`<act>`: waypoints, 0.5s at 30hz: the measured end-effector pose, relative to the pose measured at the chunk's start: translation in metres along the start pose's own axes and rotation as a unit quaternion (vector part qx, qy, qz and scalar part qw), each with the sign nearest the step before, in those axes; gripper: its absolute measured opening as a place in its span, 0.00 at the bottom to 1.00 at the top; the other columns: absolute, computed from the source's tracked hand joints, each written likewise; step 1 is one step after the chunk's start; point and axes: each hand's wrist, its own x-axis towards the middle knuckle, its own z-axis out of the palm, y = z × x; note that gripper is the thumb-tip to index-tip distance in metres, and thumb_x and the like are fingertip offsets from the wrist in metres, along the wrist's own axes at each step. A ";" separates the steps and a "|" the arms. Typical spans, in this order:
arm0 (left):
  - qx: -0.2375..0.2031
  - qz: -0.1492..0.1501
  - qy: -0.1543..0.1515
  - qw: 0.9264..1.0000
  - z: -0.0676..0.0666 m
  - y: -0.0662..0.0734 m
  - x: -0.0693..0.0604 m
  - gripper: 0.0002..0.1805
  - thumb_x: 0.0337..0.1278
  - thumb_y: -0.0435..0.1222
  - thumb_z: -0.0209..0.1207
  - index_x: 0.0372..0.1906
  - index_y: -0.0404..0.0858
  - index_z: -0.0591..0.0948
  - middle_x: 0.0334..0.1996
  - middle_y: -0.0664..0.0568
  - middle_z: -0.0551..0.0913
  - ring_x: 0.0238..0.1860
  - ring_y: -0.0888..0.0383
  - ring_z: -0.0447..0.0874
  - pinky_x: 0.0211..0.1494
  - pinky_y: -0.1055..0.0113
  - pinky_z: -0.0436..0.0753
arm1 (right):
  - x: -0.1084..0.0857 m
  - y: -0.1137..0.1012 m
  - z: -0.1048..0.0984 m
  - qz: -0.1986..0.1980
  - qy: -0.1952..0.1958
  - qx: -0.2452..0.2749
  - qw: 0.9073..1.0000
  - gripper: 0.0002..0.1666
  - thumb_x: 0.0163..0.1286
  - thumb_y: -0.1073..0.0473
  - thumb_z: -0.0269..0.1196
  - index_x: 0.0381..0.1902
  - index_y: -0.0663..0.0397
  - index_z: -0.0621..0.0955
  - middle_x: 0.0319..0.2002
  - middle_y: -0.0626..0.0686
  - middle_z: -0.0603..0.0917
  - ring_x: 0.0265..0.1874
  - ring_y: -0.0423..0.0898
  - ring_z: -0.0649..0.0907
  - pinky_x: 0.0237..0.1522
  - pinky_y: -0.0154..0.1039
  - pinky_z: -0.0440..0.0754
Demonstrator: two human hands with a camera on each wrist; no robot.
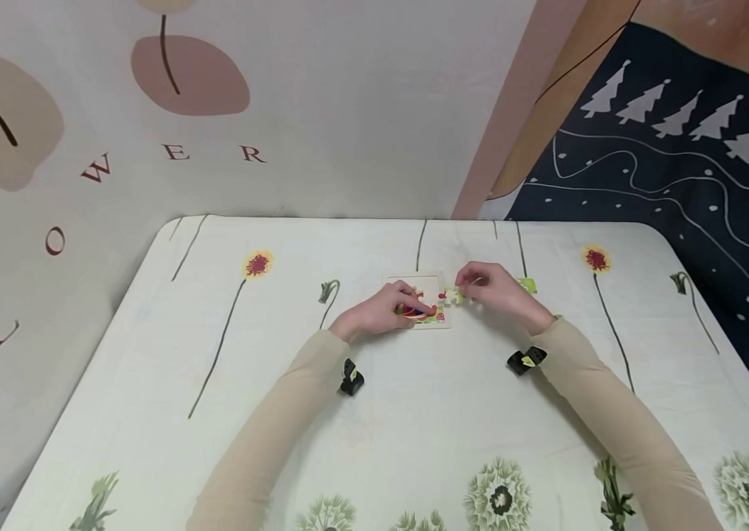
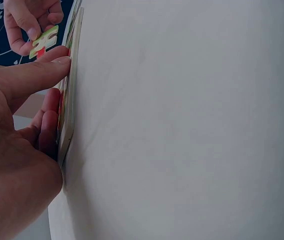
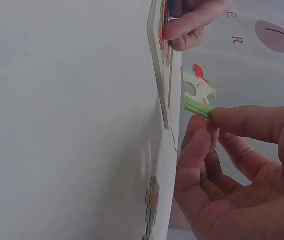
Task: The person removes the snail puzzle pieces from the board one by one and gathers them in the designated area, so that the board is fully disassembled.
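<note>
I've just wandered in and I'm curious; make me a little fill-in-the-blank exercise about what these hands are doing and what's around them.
1. A puzzle piece is pinched by the person's ____ hand.
2. The puzzle board has the person's ____ hand resting on it.
3. The red letters on the pale backdrop end, at the right, with ____.
4. The row of pale shapes on the dark backdrop depicts ____.

Missing words: right; left; R; trees.
</note>
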 end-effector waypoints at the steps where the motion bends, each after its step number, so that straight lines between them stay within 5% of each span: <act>1: 0.000 0.000 0.001 1.000 0.000 0.000 0.000 0.22 0.65 0.26 0.62 0.62 0.40 0.85 0.63 0.38 0.71 0.66 0.45 0.63 0.70 0.54 0.64 | -0.001 0.000 -0.001 0.000 0.000 0.001 1.000 0.08 0.73 0.68 0.60 0.46 0.67 0.81 0.42 0.61 0.83 0.38 0.52 0.82 0.38 0.39 0.77; 15: -0.009 0.001 -0.001 1.000 0.002 -0.003 0.001 0.21 0.65 0.26 0.63 0.62 0.40 0.85 0.63 0.39 0.71 0.67 0.45 0.62 0.71 0.54 0.64 | -0.016 0.007 -0.018 0.000 0.006 -0.004 1.000 0.07 0.73 0.68 0.61 0.46 0.68 0.81 0.42 0.60 0.82 0.38 0.49 0.80 0.37 0.36 0.77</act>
